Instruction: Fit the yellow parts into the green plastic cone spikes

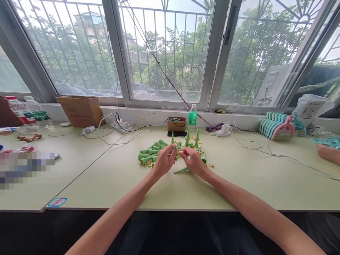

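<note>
My left hand [165, 158] is closed in a pinch beside a pile of green plastic spikes [146, 160]; fingers hide most of what it holds. Close to its fingertips, my right hand [195, 162] pinches what looks like a small yellow plastic piece [181, 152]. Several green spikes stand point up behind the hands, among them a tall spike [188, 134]. One long green spike [181, 170] lies flat below my right hand. Small yellow fittings, such as a loose yellow fitting [211, 165], lie around the pile.
Behind the pile are a small cardboard box [176, 124], a dark phone [177, 134] and a green-labelled bottle [193, 115]. Cables and power strips [122, 126] run along the sill. Pastel hangers [276, 126] stand at right, near another person's hand [328, 153]. A larger carton [81, 111] is at left.
</note>
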Demonstrator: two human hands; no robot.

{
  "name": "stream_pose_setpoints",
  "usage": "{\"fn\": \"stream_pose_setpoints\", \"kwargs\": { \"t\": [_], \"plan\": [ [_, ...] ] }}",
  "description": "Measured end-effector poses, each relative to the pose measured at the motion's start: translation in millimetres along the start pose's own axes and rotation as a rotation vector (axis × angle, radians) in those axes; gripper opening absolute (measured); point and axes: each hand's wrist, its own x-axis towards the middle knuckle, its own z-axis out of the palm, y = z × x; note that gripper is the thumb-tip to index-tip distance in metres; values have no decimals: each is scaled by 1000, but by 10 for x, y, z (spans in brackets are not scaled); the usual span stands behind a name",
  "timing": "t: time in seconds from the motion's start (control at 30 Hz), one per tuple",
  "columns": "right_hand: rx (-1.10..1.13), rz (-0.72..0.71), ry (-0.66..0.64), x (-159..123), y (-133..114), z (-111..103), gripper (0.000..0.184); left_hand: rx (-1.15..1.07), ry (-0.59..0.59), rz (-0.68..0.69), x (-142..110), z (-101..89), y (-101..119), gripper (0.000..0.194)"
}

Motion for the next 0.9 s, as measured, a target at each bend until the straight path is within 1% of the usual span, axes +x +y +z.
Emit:
{"fn": "stream_pose_setpoints", "kwargs": {
  "t": [0.2,0.3,0.43,0.53,0.63,0.8,0.9],
  "plan": [
    [-6,16,-3,-6,2,-6,23,26,-18,14,-1,5,-17,23],
    [-14,27,-16,-7,6,-5,25,49,-24,43,1,6,-28,21],
    [-27,50,-28,-8,3,-6,27,79,-29,88,2,9,-36,23],
    [-23,72,-31,-12,-6,-8,28,81,-34,88,5,15,-49,26],
    [-3,80,-25,-13,-11,-6,29,39,-55,82,11,15,-61,32],
    [14,98,14,-9,-8,1,29,18,-102,60,7,-15,-45,52],
    [20,105,37,-7,-14,-6,28,29,-110,36,-5,-31,-33,56]
  ]
}}
